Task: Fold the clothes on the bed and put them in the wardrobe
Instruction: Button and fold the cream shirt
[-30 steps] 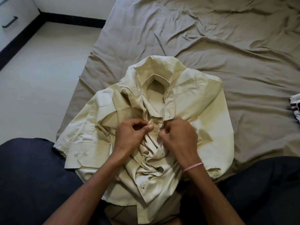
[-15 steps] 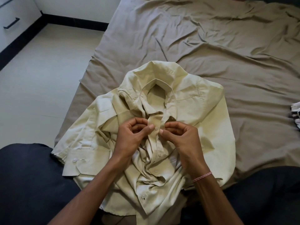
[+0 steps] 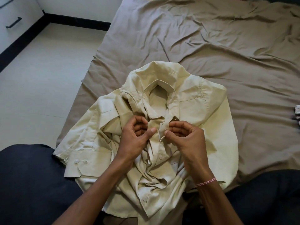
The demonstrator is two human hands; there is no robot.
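Head view: just below the collar [image 3: 159, 86] of the shirt [image 3: 203, 119], my left hand [image 3: 134, 135] and right hand [image 3: 183, 137] each pinch its front edges. I'm buttoning before folding, I judge; next, align button with hole.

"What has changed in the last second?"

"The right hand [image 3: 185, 138] was a knuckles-up fist. It has rolled outward, so its curled fingers show, pinching the placket [image 3: 159, 127] edge."

"And the left hand [image 3: 135, 140]?"

"It has turned the same way. The shirt [image 3: 203, 120] front, bunched before, is drawn straighter between them. The wristband [image 3: 205, 182] slid toward the lower right."
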